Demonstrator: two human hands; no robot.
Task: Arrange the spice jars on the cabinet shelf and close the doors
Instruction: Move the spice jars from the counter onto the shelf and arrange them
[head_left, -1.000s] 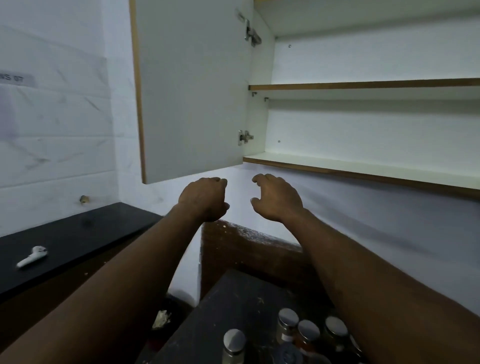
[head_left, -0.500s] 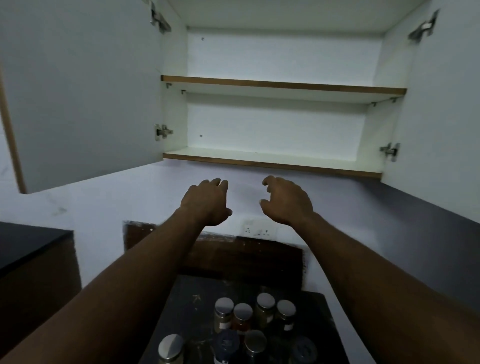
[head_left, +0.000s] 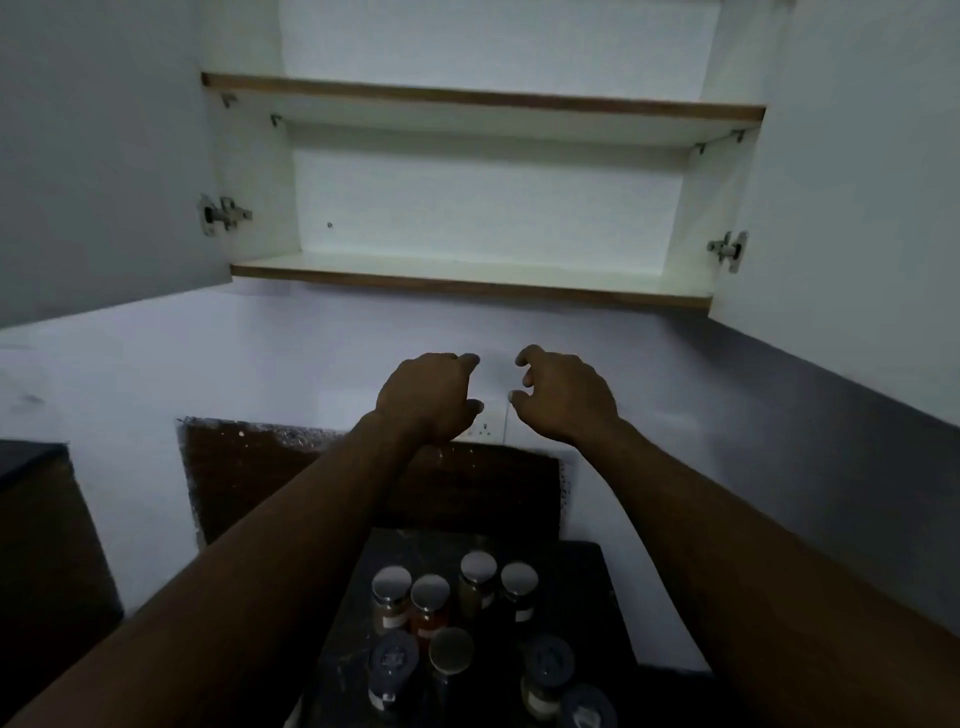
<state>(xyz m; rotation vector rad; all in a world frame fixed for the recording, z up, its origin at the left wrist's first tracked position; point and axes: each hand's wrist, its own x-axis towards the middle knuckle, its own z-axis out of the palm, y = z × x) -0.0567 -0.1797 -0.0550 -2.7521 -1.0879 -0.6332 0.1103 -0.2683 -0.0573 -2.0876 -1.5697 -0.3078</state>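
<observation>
The spice jars (head_left: 457, 613) stand clustered on a dark counter (head_left: 582, 587) at the bottom of the view, between the forearms. Above them the left hand (head_left: 426, 397) and right hand (head_left: 563, 397) hover with fingers loosely curled, holding nothing. Beyond, the cabinet shelf (head_left: 467, 283) sits bare between the left door (head_left: 98, 156) and the right door (head_left: 857, 166), both swung wide.

One head cam only, close in, facing fwd and tilted up: open cabinet (head_left: 478, 197) at 12 o'clock, worktop (head_left: 597, 597) w/ jars at 6.
</observation>
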